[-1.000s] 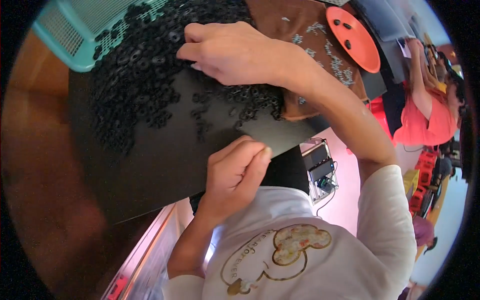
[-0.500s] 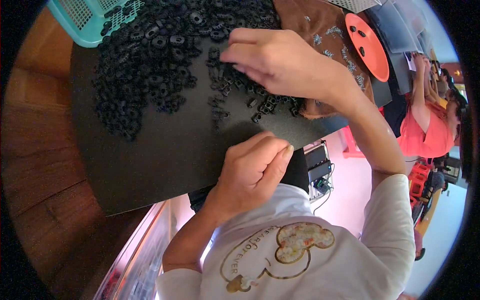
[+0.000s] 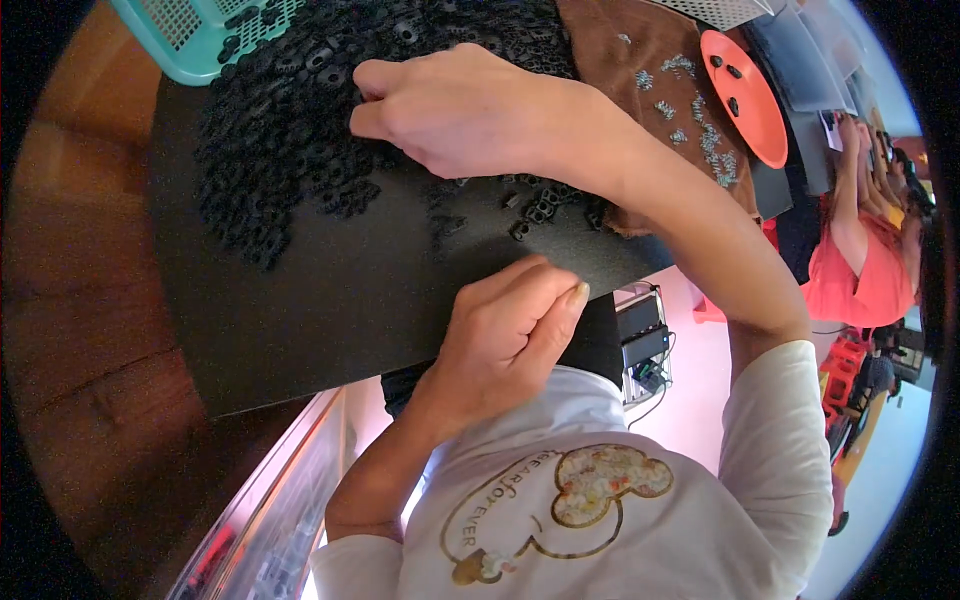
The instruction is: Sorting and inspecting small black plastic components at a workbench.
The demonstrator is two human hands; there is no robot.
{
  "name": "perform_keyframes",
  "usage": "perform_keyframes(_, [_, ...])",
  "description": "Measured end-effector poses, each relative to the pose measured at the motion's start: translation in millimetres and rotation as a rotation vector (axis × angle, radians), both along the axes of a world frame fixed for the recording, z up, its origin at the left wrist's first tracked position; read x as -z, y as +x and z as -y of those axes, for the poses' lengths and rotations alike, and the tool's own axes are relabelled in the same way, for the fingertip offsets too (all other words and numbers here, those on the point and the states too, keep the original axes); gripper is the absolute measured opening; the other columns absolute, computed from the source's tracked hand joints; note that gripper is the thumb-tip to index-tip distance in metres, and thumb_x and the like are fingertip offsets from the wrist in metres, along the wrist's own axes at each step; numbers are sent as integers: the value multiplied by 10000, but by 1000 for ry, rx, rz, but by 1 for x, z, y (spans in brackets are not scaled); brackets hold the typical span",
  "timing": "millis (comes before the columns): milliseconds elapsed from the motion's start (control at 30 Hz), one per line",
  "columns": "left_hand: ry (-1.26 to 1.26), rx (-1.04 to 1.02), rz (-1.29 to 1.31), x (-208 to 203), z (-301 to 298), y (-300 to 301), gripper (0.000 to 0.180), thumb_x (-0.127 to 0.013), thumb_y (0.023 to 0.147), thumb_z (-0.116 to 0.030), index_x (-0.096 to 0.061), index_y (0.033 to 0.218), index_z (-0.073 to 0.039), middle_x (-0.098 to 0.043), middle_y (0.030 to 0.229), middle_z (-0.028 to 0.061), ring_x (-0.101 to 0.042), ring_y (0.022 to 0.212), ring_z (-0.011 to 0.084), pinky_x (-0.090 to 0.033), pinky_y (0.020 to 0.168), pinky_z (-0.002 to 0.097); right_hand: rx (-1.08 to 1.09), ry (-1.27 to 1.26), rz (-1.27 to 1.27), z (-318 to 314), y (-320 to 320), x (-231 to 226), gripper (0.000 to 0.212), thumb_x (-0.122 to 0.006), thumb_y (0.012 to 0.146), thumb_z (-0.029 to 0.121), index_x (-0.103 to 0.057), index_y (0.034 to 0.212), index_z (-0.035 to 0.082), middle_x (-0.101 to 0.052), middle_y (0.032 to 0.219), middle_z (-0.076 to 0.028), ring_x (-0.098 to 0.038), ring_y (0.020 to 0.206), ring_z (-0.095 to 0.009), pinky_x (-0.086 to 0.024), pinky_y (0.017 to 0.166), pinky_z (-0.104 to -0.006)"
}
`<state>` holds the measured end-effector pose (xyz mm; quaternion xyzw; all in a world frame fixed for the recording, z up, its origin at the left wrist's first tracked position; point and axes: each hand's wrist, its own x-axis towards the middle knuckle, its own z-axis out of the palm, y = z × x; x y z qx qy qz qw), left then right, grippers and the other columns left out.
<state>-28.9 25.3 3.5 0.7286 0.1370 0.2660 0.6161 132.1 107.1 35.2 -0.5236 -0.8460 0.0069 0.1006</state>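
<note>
My right hand (image 3: 450, 110) is over the right part of a heap of small black plastic parts (image 3: 300, 110). Its fingers curl downward; the tips, and whatever they grip, are hidden. Near the table's front edge, my left hand (image 3: 515, 325) is closed, with its thumb pressed against the bent index finger. Anything inside that fist is out of sight. A smaller group of black plastic pieces (image 3: 545, 203) lies between the two hands, partly covered by my right wrist.
A teal basket (image 3: 185, 70) stands at the far left. On the right, small metal springs (image 3: 707, 137) lie on a brown cloth (image 3: 610, 60), beside an orange plate (image 3: 772, 140) holding a few black parts. The dark tabletop (image 3: 300, 320) has a curved edge. People sit farther right.
My right hand has moved left, from the smaller group of pieces to the big heap. The left hand stays closed in nearly the same place. The view has shifted slightly.
</note>
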Motion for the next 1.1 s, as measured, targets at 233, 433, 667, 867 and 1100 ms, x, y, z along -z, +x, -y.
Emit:
perform_keyframes(233, [9, -7, 44, 2, -1, -2, 115, -568, 918, -53, -610, 852, 30, -594, 723, 100, -567, 615, 177, -457, 580, 296, 21, 23, 16, 13, 5, -2, 120, -608, 800, 136, -615, 867, 37, -573, 886, -113, -633, 779, -325, -529, 623, -437])
perform_keyframes(433, [-64, -15, -28, 1, 0, -4, 145, -540, 946, -81, -623, 901, 29, -629, 776, 85, -577, 640, 129, -471, 607, 260, -24, 132, -418, 49, 16, -5, 149, -624, 805, 129, -643, 906, 22, -599, 829, -133, -617, 767, -345, -508, 635, -439])
perform_keyframes(667, [-591, -204, 338, 1, 7, -3, 358, -418, 1033, -263, -541, 1187, 36, -625, 993, 57, -566, 815, 85, -431, 747, 207, 48, -40, -1008, 124, 8, -19, 173, -674, 834, 93, -671, 980, -1, -574, 764, -90, -588, 706, -223, -481, 632, -343])
perform_keyframes(867, [-617, -269, 279, -10, 15, -7, 334, -463, 1012, -245, -551, 1130, 55, -578, 1020, 60, -526, 891, 96, -427, 786, 235, 85, 293, -669, 149, -13, -11, 401, -714, 701, 11, -637, 1090, -51, -479, 744, -52, -530, 545, -177, -423, 434, -299])
perform_keyframes(1100, [-589, -178, 262, -7, 28, -20, 324, -469, 1014, -284, -561, 1036, 26, -605, 983, 85, -568, 923, 126, -461, 812, 265, 58, 245, -776, 169, -16, -3, 418, -737, 728, 48, -617, 1112, -65, -525, 773, -71, -565, 569, -187, -423, 427, -306])
